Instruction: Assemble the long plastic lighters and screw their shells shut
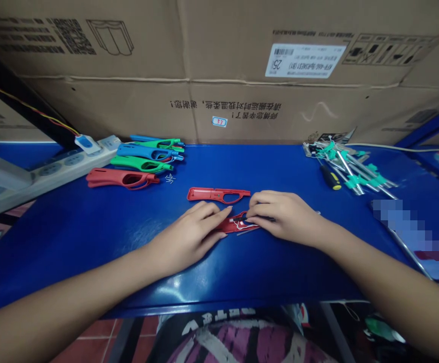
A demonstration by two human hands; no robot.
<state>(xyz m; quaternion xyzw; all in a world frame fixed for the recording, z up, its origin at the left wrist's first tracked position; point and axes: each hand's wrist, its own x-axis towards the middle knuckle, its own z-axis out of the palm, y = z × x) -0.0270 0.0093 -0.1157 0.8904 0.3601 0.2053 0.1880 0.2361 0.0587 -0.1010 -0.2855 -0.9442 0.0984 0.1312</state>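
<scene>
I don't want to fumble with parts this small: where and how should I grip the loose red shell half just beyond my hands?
Probably pinch the loose red shell half across its long edges at the solid left end, from above and the left. It lies flat, and its right end, past the looped opening, sits close to your right hand, leaving less room.

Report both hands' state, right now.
Left hand: closed, holding the left end of the nearer red half-shell.
Right hand: closed at that half-shell's right end; exactly what it pinches cannot be told.
</scene>
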